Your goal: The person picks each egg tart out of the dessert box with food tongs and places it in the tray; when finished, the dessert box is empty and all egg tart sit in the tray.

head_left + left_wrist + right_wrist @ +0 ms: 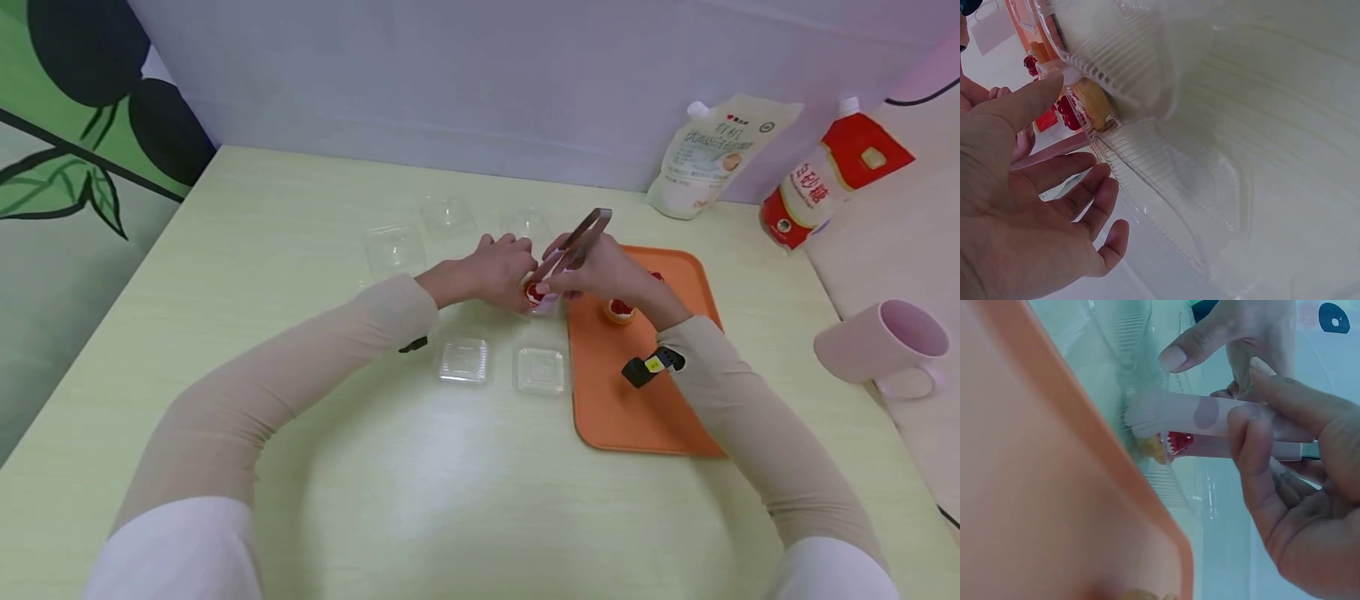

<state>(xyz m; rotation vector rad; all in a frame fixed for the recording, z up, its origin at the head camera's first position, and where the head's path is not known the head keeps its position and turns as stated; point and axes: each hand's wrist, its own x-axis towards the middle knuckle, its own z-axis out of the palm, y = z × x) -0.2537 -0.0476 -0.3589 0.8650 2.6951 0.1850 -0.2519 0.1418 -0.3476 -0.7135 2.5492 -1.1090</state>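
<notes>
In the head view my right hand grips a pair of tongs. The tong ends hold a small tart topped with white cream and red fruit. That tart sits at a clear plastic box, inside its ribbed rim. My left hand is at the box's other side. Seen from the left wrist, its thumb touches the rim and its loosely bent fingers are near the lid, pinching nothing. More tarts lie on the orange tray, partly behind my right arm.
Other clear boxes stand nearby, including a near left one, a near right one and a far left one. A white pouch, a red sugar bag and a pink mug stand to the right.
</notes>
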